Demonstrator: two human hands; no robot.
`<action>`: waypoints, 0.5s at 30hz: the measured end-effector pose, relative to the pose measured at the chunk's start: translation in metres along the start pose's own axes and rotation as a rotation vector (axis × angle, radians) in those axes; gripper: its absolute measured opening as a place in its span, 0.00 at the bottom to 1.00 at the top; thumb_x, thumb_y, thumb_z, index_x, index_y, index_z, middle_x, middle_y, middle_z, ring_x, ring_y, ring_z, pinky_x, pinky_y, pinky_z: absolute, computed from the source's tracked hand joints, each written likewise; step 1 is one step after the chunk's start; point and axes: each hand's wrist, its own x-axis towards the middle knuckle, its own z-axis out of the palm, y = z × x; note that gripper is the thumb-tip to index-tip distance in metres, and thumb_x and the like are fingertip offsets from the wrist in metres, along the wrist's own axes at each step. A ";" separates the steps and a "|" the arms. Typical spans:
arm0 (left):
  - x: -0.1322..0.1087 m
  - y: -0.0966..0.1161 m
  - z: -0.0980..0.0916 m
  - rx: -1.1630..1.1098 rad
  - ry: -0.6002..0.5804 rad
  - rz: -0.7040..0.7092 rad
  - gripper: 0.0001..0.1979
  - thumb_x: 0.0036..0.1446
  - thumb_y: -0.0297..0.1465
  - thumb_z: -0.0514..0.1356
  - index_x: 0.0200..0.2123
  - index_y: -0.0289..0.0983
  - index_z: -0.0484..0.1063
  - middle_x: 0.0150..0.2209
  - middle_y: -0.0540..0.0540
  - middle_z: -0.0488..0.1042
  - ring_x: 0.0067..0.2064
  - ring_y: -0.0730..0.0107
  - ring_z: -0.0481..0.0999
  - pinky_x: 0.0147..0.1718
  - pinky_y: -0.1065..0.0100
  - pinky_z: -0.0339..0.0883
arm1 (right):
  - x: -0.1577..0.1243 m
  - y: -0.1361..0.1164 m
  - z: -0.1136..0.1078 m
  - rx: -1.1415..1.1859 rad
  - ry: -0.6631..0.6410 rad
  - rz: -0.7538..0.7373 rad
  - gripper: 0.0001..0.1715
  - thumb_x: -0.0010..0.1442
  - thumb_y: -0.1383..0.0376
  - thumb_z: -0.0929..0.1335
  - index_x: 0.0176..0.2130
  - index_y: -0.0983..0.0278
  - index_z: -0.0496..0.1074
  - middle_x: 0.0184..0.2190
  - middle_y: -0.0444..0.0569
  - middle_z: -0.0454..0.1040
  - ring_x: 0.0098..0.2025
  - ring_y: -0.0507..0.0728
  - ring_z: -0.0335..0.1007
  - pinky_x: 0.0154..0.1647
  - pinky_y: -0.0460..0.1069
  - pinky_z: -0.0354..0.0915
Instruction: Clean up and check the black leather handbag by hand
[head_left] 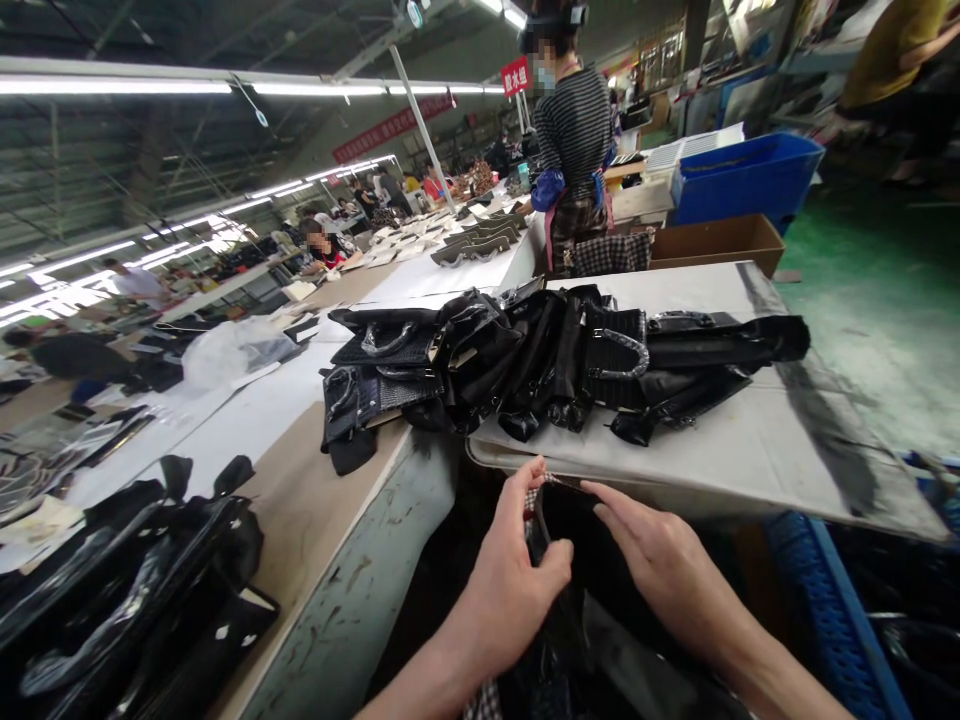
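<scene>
My left hand (510,580) pinches the edge of a black glossy bag piece (570,610) held low in front of me, thumb and fingers closed on its rim. My right hand (660,565) rests on the same piece from the right, fingers pressed along its top edge. A bit of checked lining shows at the rim. Just beyond my hands lies a row of black handbags (555,360) on a white-covered table (750,450).
A long worktable (300,500) runs off to the left, with black bag parts (127,590) on its near end. A person in a striped top (574,130) stands further back, near a blue crate (742,175) and a cardboard box (720,240). Other workers sit at left.
</scene>
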 end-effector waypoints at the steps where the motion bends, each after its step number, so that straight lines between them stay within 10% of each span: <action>1: -0.008 -0.003 0.006 -0.032 0.021 -0.005 0.35 0.53 0.23 0.58 0.65 0.40 0.53 0.65 0.41 0.58 0.66 0.55 0.56 0.65 0.52 0.49 | -0.001 -0.001 0.001 0.005 0.003 0.020 0.22 0.67 0.66 0.58 0.56 0.64 0.70 0.46 0.54 0.79 0.47 0.63 0.78 0.53 0.60 0.71; 15: -0.026 -0.011 -0.001 -0.237 0.188 -0.089 0.29 0.58 0.37 0.59 0.61 0.39 0.57 0.62 0.40 0.64 0.62 0.50 0.64 0.61 0.51 0.57 | -0.031 0.008 -0.044 0.711 -0.211 0.381 0.24 0.68 0.51 0.59 0.58 0.56 0.66 0.56 0.51 0.71 0.58 0.60 0.67 0.57 0.56 0.65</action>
